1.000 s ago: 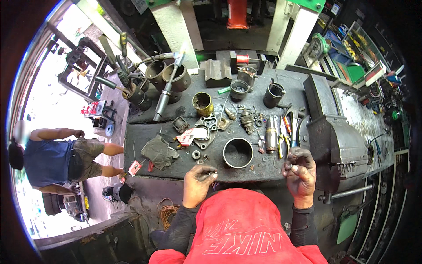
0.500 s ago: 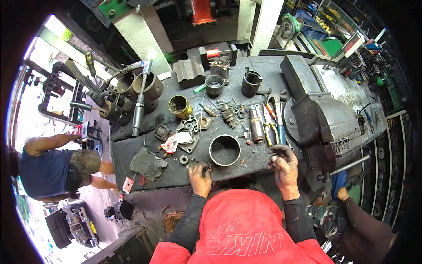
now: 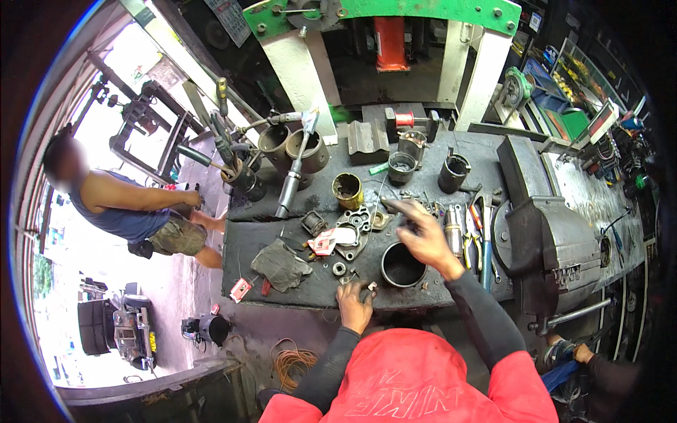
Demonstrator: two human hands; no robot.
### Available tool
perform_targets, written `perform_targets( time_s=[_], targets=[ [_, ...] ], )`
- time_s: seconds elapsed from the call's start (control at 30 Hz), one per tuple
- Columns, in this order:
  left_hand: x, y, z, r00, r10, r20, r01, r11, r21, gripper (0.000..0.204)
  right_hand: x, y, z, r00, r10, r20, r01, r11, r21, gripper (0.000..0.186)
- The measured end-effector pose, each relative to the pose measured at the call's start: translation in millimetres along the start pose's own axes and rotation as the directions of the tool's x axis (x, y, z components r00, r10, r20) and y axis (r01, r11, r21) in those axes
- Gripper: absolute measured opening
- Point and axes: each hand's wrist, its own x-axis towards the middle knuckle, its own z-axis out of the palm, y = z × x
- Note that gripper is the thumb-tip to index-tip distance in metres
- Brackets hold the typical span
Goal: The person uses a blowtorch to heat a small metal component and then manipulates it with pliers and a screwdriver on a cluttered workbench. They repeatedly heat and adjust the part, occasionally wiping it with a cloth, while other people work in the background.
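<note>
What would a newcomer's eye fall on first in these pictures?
Probably the bright red fabric shirt at the bottom centre comes first. Next, at the top, a green steel beam with white metal posts frames a red metal column. In the middle, the bare right hand hovers over a dark workbench crowded with metal parts.

Daylight glares from the left (blown white); the workbench (image 3: pixel 317 189) is dimmer, edges bent and dark.

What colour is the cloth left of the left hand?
The cloth is dark grey; head view.
</note>
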Motion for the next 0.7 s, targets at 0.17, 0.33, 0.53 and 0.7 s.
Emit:
perform_targets(
  time_s=[0.17,0.33,0.53,0.7],
  targets=[
    [-26,-2,-32,0.992,-0.099,-0.084,0.098,0.995,-0.016,0.042,65,44,34,0.963,0.047,0.266,0.034,0.956,-0.292,0.080],
    [-92,-32,-70,0.874,-0.418,-0.249,0.415,0.907,-0.068,0.038,71,76,41,0.924,0.034,0.381,0.174,0.850,-0.497,0.092],
    [-146,-56,-94,0.706,-0.627,-0.328,0.635,0.767,-0.099,0.032,69,89,37,0.912,-0.067,0.406,0.292,0.800,-0.524,0.088],
    [-119,-52,-81,0.737,-0.622,-0.264,0.568,0.782,-0.256,0.028,71,89,38,0.922,-0.021,0.385,0.214,0.859,-0.465,0.077]
  ],
)
